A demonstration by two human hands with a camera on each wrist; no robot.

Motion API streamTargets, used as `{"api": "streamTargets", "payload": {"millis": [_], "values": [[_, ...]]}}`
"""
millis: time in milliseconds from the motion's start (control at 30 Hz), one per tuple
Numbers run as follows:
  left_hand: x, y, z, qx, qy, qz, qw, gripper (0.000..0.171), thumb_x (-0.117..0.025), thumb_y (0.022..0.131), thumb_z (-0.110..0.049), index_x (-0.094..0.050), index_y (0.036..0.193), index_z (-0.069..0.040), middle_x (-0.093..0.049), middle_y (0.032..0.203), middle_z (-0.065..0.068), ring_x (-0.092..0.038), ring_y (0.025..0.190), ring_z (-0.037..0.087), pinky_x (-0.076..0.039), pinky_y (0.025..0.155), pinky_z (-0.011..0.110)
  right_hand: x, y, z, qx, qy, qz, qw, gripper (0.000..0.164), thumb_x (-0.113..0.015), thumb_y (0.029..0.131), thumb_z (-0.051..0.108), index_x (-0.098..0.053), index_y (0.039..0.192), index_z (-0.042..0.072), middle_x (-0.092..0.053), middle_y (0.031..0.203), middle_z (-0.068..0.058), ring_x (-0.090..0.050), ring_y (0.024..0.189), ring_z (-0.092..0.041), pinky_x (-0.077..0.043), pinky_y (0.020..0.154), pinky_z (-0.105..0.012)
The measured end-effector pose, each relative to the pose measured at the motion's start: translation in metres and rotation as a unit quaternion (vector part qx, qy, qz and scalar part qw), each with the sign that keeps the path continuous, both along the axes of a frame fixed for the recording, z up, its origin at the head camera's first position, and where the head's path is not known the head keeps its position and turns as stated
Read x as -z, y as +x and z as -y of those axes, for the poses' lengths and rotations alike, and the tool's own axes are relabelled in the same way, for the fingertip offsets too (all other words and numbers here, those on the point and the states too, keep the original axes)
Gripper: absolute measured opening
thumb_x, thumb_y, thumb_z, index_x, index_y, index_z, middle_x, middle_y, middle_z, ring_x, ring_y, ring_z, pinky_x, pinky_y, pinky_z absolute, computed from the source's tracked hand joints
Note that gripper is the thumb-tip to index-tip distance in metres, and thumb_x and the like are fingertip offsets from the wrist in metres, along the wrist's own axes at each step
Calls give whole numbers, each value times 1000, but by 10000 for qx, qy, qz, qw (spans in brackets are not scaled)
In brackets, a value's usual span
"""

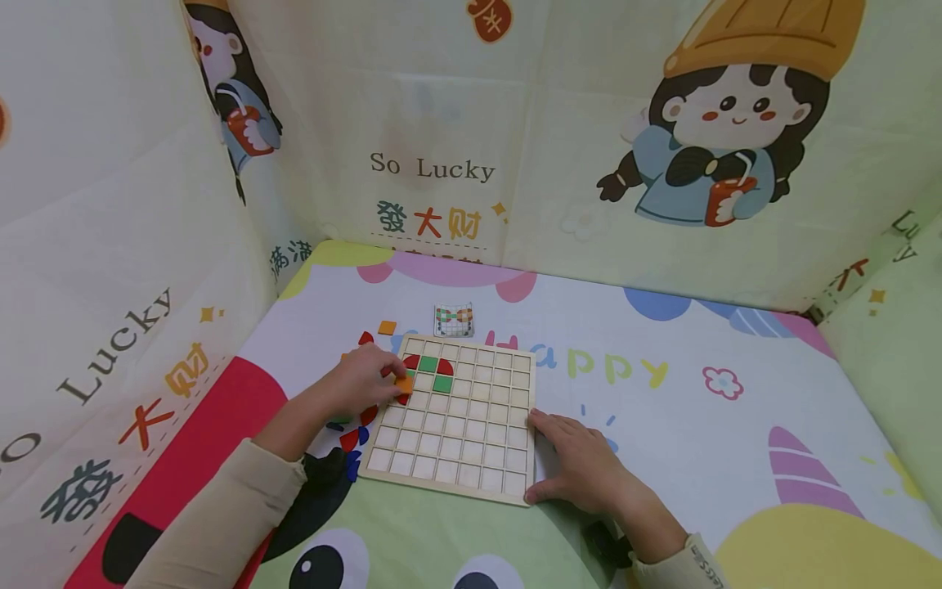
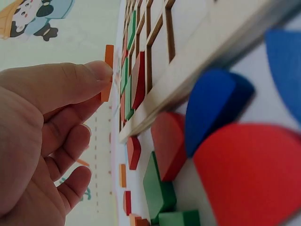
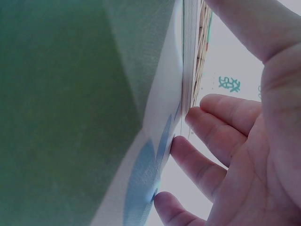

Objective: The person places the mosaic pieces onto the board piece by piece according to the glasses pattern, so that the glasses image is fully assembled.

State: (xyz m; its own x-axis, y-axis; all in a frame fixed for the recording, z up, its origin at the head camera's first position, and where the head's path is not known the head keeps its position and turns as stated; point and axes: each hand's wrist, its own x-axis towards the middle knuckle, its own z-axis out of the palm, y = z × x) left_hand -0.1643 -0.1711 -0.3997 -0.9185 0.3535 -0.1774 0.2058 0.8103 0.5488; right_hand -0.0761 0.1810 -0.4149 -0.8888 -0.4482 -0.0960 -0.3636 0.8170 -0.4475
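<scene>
My left hand (image 1: 362, 381) pinches an orange square tile (image 1: 404, 384) between thumb and forefinger, over the upper left of a wooden grid board (image 1: 441, 489). In the left wrist view the same tile (image 2: 109, 52) stands on edge, with the other fingers loosely bent beneath. Green squares (image 1: 442, 384) and red rounded pieces (image 1: 446, 367) occupy cells in that corner; the fingers partly cover some of them. At the board's right side rests my right hand (image 1: 585, 458), its thumb near the lower corner. The right wrist view shows its fingers (image 3: 216, 134) extended and spread along the edge.
Loose red (image 2: 249, 174), blue (image 2: 207, 103) and green (image 2: 157, 188) pieces lie left of the board, with an orange square (image 1: 387, 328) farther back. Behind the board sits a small card (image 1: 453, 320) printed with a coloured grid pattern. Printed fabric walls (image 1: 545, 213) enclose the table.
</scene>
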Motion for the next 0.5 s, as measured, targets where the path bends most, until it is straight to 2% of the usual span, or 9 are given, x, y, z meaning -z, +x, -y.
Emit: {"api": "streamTargets", "payload": {"millis": [200,500], "values": [[3,-1,-4,72,-46,50,10000,23,-79,87,-19,-73,108,-13,-60,109,5,-48,109,25,-54,77,33,1,0,0,-4,5,-23,10000,106,-89,64,53,-46,148,4,-49,148,-13,-45,134,-37,-38,95,-63],[8,0,-7,292,-65,-16,9996,21,-79,87,-19,-74,107,-13,-62,108,4,-51,104,23,-53,80,33,1,0,1,18,25,4,10000,105,-89,64,52,-46,148,4,-49,149,-13,-44,134,-37,-38,96,-64]]}}
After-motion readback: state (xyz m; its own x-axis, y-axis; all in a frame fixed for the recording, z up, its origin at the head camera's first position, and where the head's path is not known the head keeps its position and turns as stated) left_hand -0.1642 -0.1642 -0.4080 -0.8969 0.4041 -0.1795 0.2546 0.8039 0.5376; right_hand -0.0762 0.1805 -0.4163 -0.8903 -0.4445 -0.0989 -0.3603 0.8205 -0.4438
